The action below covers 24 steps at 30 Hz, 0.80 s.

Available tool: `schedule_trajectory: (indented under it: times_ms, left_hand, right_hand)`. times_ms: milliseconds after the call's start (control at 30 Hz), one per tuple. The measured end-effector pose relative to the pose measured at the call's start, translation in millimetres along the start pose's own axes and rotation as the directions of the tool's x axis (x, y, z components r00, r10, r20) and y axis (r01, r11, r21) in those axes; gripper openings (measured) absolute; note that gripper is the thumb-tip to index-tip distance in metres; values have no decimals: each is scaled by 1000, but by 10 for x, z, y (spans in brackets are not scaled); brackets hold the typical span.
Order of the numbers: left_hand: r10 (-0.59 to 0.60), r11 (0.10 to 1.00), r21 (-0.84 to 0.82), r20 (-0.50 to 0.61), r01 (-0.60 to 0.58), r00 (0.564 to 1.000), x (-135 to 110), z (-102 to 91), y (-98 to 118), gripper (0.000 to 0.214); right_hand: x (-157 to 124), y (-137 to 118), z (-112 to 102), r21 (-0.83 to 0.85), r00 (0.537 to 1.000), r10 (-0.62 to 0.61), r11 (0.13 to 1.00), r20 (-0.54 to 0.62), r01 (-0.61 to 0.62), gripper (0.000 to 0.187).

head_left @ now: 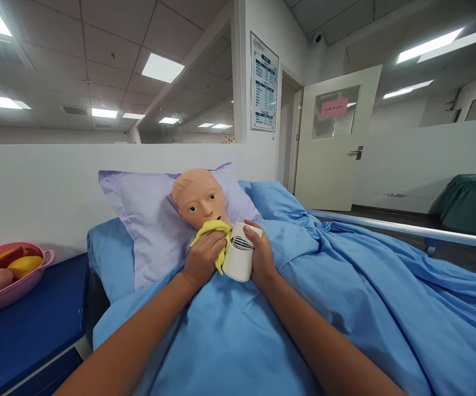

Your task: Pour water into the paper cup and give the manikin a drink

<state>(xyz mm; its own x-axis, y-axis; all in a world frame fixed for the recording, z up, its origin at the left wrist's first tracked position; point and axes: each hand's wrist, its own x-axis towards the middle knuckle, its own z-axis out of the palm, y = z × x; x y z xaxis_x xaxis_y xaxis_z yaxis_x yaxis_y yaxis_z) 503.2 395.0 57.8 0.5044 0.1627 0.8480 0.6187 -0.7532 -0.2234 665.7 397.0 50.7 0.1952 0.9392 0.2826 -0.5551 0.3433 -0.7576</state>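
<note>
A training manikin (199, 197) lies in a bed with its head on a lilac pillow (147, 220), covered to the chin by a blue blanket (304, 286). My left hand (203, 256) is closed on a yellow cloth (213, 228) held against the manikin's mouth and chin. My right hand (260, 254) is wrapped round a white cup (239, 253) with dark stripes, tilted toward the manikin's mouth, right beside the cloth.
A pink bowl (36, 278) holding fruit and a sweet potato stands on a blue bedside cabinet (32, 330) at left. A white partition runs behind the bed. A bed rail (407, 230), a door (332, 143) and a green-covered bed (469, 201) lie to the right.
</note>
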Motion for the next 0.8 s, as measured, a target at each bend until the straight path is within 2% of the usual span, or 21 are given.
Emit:
schedule_trajectory:
  times_ms: [133, 200, 300, 433, 533, 700, 800]
  left_hand:
    - [172, 985, -55, 141, -166, 975, 307, -231, -98, 25]
    - [200, 979, -49, 129, -196, 971, 471, -279, -152, 25]
    - [171, 985, 6, 94, -172, 981, 587, -209, -222, 26]
    - [175, 982, 54, 67, -179, 982, 470, -25, -230, 25]
    - [121, 992, 47, 7, -121, 993, 301, 52, -152, 21]
    - [65, 996, 64, -66, -61, 996, 95, 69, -29, 21]
    - [95, 995, 44, -53, -93, 994, 146, -12, -45, 18]
  right_hand:
    - [7, 6, 4, 28, 1000, -8, 1000, 4, 8, 58]
    - [16, 17, 2, 40, 999, -11, 999, 34, 9, 58]
    - [29, 31, -2, 43, 998, -21, 999, 54, 19, 59]
    - [32, 32, -4, 41, 999, -43, 998, 20, 42, 52]
    - [23, 29, -3, 52, 999, -34, 998, 39, 31, 49]
    - [18, 41, -14, 60, 1000, -11, 998, -1, 11, 50]
    - [26, 46, -18, 50, 1000, -19, 999, 0, 19, 48]
